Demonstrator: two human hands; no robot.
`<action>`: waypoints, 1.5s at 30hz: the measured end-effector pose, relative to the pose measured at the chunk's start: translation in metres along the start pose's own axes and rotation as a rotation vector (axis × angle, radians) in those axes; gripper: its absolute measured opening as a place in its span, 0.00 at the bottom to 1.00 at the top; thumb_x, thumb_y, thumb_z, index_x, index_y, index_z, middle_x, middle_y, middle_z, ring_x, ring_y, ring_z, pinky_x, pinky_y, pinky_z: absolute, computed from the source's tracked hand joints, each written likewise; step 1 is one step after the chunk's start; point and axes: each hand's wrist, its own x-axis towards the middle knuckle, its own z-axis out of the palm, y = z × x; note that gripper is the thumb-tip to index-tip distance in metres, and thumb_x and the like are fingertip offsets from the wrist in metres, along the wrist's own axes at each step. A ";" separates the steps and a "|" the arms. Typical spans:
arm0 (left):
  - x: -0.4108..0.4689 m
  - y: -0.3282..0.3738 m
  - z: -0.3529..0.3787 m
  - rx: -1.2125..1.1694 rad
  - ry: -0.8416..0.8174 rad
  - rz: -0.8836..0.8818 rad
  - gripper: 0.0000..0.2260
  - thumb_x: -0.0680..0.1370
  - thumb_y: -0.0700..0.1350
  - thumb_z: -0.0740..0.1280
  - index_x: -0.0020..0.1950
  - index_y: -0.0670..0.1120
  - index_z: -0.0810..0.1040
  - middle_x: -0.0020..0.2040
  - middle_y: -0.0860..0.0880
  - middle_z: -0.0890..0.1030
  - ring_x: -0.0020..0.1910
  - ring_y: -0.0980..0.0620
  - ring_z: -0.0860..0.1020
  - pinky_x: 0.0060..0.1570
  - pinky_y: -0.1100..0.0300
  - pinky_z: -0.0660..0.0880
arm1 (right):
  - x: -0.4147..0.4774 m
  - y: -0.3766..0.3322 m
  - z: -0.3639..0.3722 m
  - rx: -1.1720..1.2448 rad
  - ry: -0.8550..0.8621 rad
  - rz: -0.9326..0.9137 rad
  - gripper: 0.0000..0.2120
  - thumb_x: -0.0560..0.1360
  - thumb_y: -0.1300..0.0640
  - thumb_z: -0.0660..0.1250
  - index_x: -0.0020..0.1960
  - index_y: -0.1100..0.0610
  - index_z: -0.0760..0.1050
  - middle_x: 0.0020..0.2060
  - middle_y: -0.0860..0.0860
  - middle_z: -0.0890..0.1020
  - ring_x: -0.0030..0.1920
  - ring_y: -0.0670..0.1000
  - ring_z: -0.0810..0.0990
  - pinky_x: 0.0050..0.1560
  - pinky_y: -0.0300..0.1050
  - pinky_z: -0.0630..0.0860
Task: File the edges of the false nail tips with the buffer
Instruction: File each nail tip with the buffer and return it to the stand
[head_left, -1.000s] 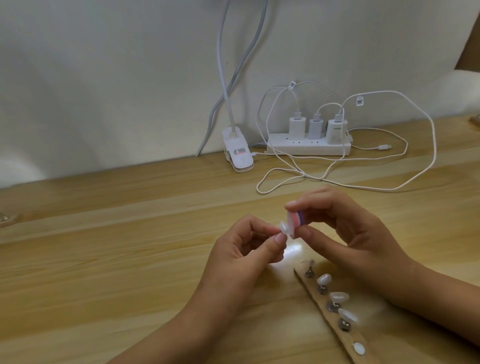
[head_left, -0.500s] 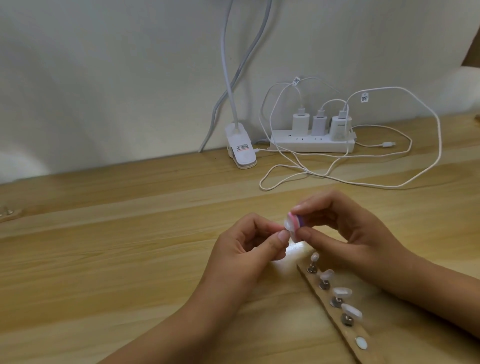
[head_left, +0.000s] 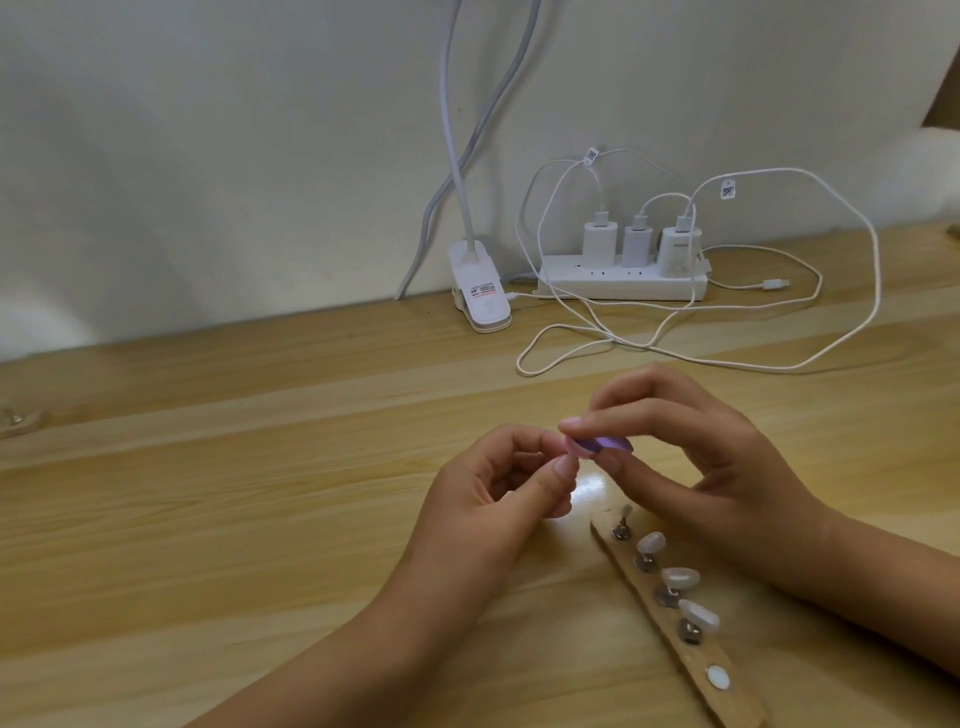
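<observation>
Currently one tip (head_left: 572, 450) is under work: L hand (head_left: 493, 499) pinches it against the buffer (head_left: 605, 445), which R hand (head_left: 717, 467) grips btwn thumb & index, hands together just above the table (head_left: 260, 519). Four more tips (head_left: 680, 577) stand on the strip (head_left: 698, 660) beside the R wrist; filed or not, cannot tell. Charger block (head_left: 623, 285), cables (head_left: 841, 322) & lamp clip (head_left: 480, 291) lie well back, so no obstruction is expected.

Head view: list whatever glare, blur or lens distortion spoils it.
Head view: bright glare on the table just below the buffer; the buffer, gripped by the right hand, and the nail tip pinched by the left hand look slightly smeared; the table's far edge bows slightly, a wide-angle effect; the mounted nail tips are fairly sharp.
</observation>
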 end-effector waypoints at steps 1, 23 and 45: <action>0.000 0.000 0.001 0.000 -0.001 0.001 0.02 0.77 0.43 0.70 0.47 0.46 0.81 0.36 0.52 0.80 0.36 0.57 0.77 0.40 0.68 0.73 | 0.000 0.000 0.000 -0.022 -0.003 -0.009 0.11 0.76 0.58 0.68 0.57 0.55 0.81 0.49 0.52 0.78 0.51 0.51 0.79 0.53 0.44 0.75; 0.001 -0.003 0.000 0.031 0.041 -0.040 0.02 0.72 0.47 0.72 0.41 0.49 0.82 0.34 0.52 0.81 0.35 0.58 0.79 0.39 0.68 0.74 | -0.001 0.001 0.002 0.274 0.049 0.122 0.12 0.75 0.56 0.72 0.57 0.53 0.76 0.49 0.46 0.81 0.51 0.50 0.82 0.56 0.42 0.78; 0.001 -0.003 0.000 0.023 0.029 -0.015 0.03 0.75 0.45 0.70 0.46 0.48 0.82 0.34 0.55 0.80 0.34 0.59 0.77 0.39 0.69 0.72 | -0.001 0.002 0.001 -0.023 0.017 -0.020 0.10 0.77 0.57 0.68 0.58 0.53 0.80 0.51 0.49 0.80 0.51 0.52 0.81 0.53 0.47 0.77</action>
